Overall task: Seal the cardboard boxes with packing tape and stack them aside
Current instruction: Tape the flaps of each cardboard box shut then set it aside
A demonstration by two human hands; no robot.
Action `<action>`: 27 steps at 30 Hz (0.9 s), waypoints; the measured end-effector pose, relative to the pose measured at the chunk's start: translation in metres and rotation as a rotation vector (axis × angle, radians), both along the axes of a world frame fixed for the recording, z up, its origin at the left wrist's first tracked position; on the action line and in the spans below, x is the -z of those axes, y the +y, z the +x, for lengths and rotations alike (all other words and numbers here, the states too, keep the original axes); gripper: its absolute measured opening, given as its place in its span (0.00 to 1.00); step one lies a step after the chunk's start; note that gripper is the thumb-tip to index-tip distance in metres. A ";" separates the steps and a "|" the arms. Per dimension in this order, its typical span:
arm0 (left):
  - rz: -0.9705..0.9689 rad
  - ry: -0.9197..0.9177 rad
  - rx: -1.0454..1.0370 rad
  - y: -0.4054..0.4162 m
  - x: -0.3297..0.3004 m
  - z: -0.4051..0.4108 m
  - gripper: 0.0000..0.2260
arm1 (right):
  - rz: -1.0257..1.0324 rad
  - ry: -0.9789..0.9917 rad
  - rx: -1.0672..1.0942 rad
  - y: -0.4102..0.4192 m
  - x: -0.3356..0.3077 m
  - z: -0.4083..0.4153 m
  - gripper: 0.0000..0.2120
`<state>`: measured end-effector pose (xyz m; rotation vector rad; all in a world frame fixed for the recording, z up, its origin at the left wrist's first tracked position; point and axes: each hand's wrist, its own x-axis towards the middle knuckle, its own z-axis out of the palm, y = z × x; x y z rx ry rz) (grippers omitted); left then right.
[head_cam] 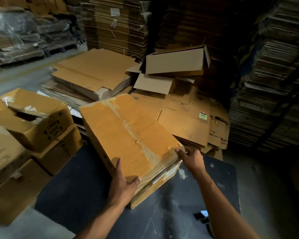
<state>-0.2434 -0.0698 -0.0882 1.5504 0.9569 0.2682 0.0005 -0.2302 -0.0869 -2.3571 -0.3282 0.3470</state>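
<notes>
A brown cardboard box [128, 135] lies tilted over the dark table [86, 183], its top seam covered with clear tape. My left hand [123, 183] grips the near corner of the box, thumb on the top face. My right hand [190, 157] holds the right corner, fingers curled round its edge. Part of a tape dispenser [203, 215] shows on the table beside my right forearm.
Stacked boxes [29, 125] stand at the left, one with a torn top. Flattened cartons [93, 73] and an open box [176, 62] lie behind the table. Tall piles of flat cardboard [269, 83] rise at the back and right.
</notes>
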 end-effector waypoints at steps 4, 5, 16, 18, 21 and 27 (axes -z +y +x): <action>-0.067 -0.024 0.041 0.039 0.003 -0.006 0.51 | -0.034 -0.067 0.052 -0.036 0.000 -0.048 0.21; -0.083 -0.046 0.081 0.047 0.005 -0.006 0.50 | -0.026 -0.091 0.059 -0.047 0.003 -0.058 0.21; 0.869 0.199 0.491 0.023 -0.007 0.013 0.30 | 0.042 -0.070 0.142 -0.100 0.005 -0.107 0.19; 1.043 0.032 0.574 -0.003 0.001 0.020 0.31 | 0.006 -0.076 0.145 -0.121 0.011 -0.092 0.22; 1.215 -0.049 0.733 -0.040 0.018 0.041 0.31 | -0.254 -0.002 0.173 -0.168 0.038 -0.064 0.11; 1.412 -0.015 0.744 -0.071 0.043 0.057 0.24 | -0.676 0.126 -0.172 -0.221 0.081 -0.043 0.31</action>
